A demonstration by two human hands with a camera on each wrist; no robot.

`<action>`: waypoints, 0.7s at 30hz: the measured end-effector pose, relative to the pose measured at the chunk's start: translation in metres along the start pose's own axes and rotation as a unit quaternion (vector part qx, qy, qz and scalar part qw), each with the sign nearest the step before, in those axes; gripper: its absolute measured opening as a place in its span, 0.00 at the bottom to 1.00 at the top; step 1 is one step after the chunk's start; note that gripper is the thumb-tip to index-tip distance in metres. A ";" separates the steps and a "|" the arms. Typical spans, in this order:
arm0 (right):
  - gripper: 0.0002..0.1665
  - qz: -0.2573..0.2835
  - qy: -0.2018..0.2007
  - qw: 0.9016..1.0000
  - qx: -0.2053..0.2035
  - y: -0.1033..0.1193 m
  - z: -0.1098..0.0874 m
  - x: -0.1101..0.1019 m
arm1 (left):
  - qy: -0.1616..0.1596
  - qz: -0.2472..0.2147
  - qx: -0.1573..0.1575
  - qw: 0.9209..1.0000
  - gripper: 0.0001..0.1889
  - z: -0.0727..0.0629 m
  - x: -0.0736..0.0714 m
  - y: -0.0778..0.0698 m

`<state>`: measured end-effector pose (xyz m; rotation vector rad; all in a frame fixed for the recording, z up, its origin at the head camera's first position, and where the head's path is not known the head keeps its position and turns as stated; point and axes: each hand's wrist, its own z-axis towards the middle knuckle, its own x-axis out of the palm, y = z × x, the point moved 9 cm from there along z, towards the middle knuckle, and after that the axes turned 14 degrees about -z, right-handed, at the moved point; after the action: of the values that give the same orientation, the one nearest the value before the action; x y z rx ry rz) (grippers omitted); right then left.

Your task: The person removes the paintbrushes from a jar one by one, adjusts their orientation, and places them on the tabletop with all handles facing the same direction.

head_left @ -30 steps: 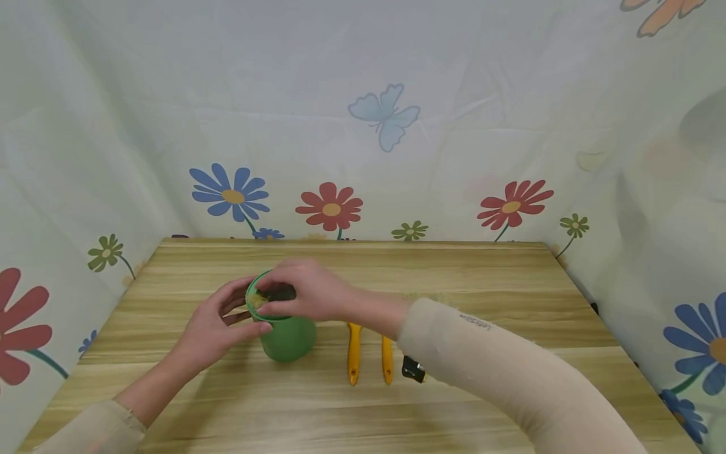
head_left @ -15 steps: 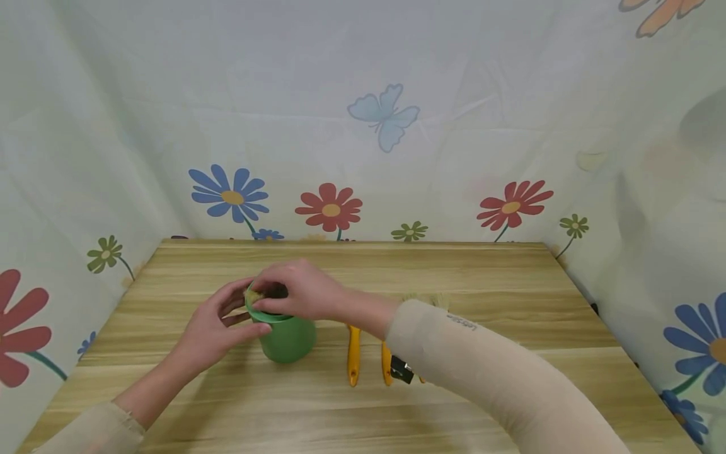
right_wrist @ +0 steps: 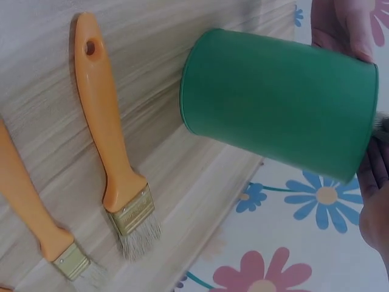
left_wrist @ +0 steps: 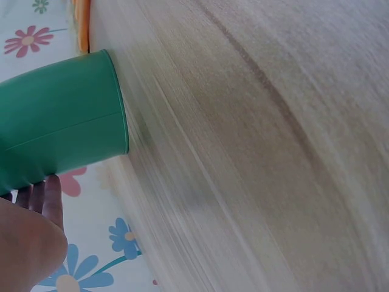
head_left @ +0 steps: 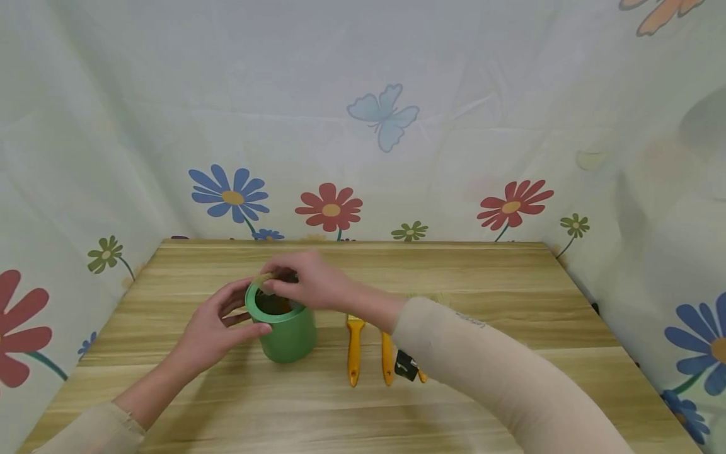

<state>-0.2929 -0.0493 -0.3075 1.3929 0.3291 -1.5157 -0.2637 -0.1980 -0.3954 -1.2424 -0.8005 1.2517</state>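
Observation:
A green can [head_left: 289, 340] stands upright on the wooden table, left of centre. My left hand [head_left: 212, 325] holds it from the left, thumb at the near side of the rim and fingers round the far side. Over the can's mouth, my right hand [head_left: 312, 280] pinches a paintbrush near its bristles [head_left: 261, 280]. Its handle seems to point down into the can, where a bit of orange shows; the rest is hidden. In the right wrist view, the can [right_wrist: 273, 100] lies between the camera and most of the left hand [right_wrist: 343, 27].
Right of the can lie an orange-handled paintbrush [head_left: 354, 353] and a second paintbrush [head_left: 387, 362], partly under the right forearm. Another handle end [head_left: 422, 376] shows beside the sleeve. A flowered cloth [head_left: 454, 176] hangs behind the table [head_left: 187, 277].
My right hand first dips slightly left, then rises and shifts back right with the paintbrush. The bristles now sit higher, and more of the can's mouth shows. My left hand stays in place.

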 end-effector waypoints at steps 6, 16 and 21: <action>0.12 0.025 -0.044 0.999 0.008 -0.006 -0.005 -0.025 | -0.003 0.007 0.003 1.000 0.43 0.001 0.000 0.002; 0.12 0.016 -0.132 0.990 0.035 -0.013 -0.014 -0.077 | -0.007 0.004 0.007 1.000 0.43 0.001 -0.001 0.000; 0.13 0.042 -0.162 0.984 0.053 -0.018 -0.020 -0.101 | -0.007 0.006 0.004 1.000 0.43 0.001 -0.001 -0.001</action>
<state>-0.3129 0.0218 -0.2335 1.1985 -0.0126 -1.6775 -0.2645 -0.1983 -0.3945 -1.2355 -0.7985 1.2736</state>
